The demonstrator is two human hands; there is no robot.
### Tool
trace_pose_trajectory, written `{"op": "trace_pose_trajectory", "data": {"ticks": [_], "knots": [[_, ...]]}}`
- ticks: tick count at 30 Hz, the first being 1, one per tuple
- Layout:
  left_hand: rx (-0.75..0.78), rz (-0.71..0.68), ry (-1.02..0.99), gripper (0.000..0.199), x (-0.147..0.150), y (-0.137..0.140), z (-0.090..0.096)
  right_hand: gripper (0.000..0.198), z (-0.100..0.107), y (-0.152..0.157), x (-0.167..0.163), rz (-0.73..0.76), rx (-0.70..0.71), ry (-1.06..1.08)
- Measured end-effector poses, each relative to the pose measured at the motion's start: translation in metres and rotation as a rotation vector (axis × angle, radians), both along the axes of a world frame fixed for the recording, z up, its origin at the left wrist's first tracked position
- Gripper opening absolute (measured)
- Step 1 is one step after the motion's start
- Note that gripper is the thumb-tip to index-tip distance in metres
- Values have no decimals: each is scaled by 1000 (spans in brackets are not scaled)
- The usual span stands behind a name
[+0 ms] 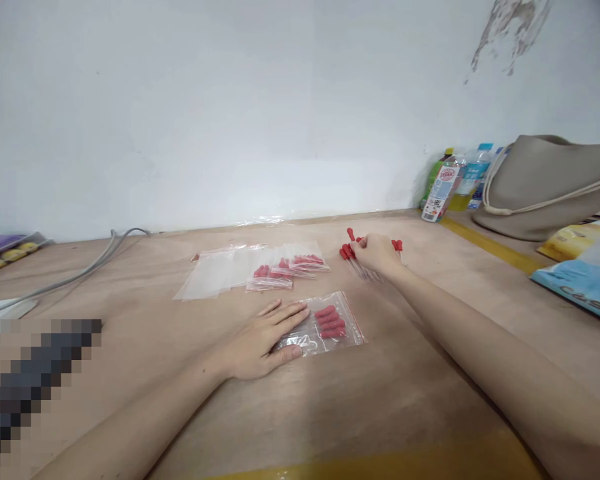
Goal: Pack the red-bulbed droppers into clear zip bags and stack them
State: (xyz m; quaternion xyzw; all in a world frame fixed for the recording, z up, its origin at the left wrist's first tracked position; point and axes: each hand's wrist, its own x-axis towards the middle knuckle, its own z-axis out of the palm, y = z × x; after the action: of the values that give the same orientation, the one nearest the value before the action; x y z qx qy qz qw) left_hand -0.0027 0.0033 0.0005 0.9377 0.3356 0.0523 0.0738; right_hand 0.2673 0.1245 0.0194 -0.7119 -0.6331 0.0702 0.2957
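My left hand (263, 337) lies flat on the left end of a clear zip bag (325, 327) that holds several red-bulbed droppers. My right hand (376, 253) reaches farther back and closes over a loose pile of red-bulbed droppers (347, 252) on the wooden table (380, 387). Behind the left hand lie filled dropper bags (285, 270) beside a spread of empty clear bags (215, 273).
A grey cable (80, 270) runs along the back left. Drink bottles (450, 183) stand against the wall at the right, beside a beige bag (550, 183) and printed packets (585, 273). A blurred patch covers the lower left.
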Motion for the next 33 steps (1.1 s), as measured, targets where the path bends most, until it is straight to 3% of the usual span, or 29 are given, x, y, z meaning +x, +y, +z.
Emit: {"op": "trace_pose_trajectory", "data": {"ticks": [4, 6, 10, 13, 24, 27, 33], "knots": [[8, 1, -2, 57, 0, 0, 0, 26, -11, -18, 7, 223, 200, 401], [8, 1, 2, 57, 0, 1, 1, 39, -23, -33, 8, 307, 252, 616], [0, -1, 8, 56, 0, 1, 2, 78, -38, -61, 5, 321, 159, 925], [-1, 1, -5, 56, 0, 1, 2, 81, -39, -71, 0, 259, 103, 1054], [-11, 8, -10, 57, 1, -1, 2, 24, -41, -84, -14, 251, -69, 1351], [-7, 13, -5, 58, 1, -1, 2, 22, -41, -86, -15, 268, -89, 1352], [-7, 27, 4, 60, 1, -2, 3, 32, -41, -89, -13, 421, -148, 1087]]}}
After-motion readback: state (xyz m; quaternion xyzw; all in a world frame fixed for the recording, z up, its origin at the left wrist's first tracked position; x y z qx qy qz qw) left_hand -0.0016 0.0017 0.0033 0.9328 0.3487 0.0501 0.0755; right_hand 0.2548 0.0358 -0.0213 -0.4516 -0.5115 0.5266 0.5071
